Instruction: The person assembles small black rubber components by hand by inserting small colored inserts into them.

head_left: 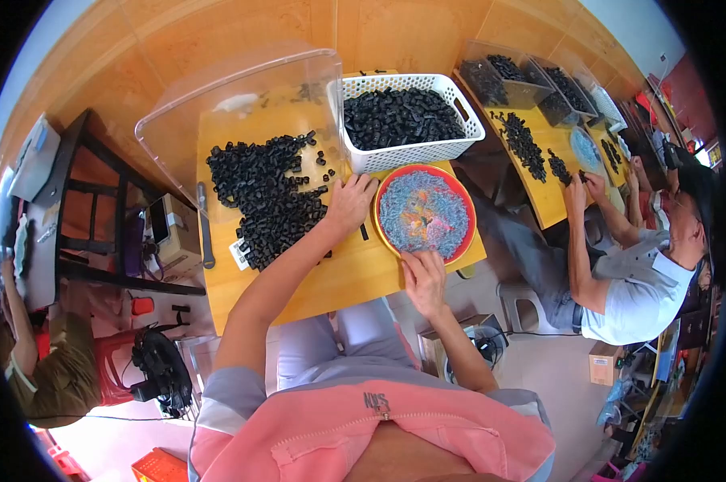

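Observation:
My left hand (pixel 352 204) rests on the yellow table with fingers curled down, between a heap of small black plastic parts (pixel 254 181) and a round red bowl with a yellow rim (pixel 468 201). Whatever its fingers hold is hidden. In the bowl lie many small clear bluish pieces (pixel 403 197), with orange and pink showing in the middle. At the bowl's near rim, my right hand (pixel 425 281) has its fingertips pinched together; anything between them is too small to make out. One slim black piece (pixel 364 232) lies beside the bowl.
Behind the bowl stands a white perforated basket (pixel 411 150) full of black parts. A clear plastic bin (pixel 178 104) lies tipped behind the heap. A dark-handled tool (pixel 205 233) sits at the table's left edge. On the right, a co-worker (pixel 632 281) handles similar parts.

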### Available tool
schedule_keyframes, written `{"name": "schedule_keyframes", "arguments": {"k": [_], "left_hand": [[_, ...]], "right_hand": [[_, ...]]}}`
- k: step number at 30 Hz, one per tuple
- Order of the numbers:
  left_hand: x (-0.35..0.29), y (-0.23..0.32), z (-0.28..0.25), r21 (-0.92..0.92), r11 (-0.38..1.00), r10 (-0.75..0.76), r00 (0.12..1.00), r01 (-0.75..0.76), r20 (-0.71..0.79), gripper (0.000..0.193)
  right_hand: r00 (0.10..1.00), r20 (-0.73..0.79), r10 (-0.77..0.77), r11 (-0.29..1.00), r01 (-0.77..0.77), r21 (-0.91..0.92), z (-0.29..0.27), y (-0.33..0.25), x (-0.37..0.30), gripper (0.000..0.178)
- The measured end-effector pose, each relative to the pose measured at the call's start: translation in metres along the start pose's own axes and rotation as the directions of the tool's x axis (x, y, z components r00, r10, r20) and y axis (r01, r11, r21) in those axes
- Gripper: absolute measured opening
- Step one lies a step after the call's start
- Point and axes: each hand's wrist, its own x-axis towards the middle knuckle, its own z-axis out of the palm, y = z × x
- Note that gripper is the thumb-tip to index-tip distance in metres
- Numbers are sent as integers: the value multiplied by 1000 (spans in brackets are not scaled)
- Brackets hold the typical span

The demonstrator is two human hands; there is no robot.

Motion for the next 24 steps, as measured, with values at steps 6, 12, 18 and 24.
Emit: {"name": "schedule_keyframes", "arguments": {"k": [6, 12, 18, 24], "left_hand": [[-43, -7, -25, -93, 996, 6, 998, 1, 70, 39], [-73, -9, -61, -143, 985, -97, 995, 101, 34, 36], [-83, 12, -64, -367, 892, -283, 959, 265, 5, 36], [-69, 29, -26, -148, 977, -164, 985, 154, -60, 23]], "right_hand": [[999, -26, 19, 1000, -19, -1, -1, -5, -2, 18], [999, -39, 9, 1000, -9, 0, 2, -2, 0, 18], [997, -36, 66, 998, -66, 1, -2, -15, 6, 17], [996, -85, 21, 1000, -21, -7, 1, -23, 16, 20]]}}
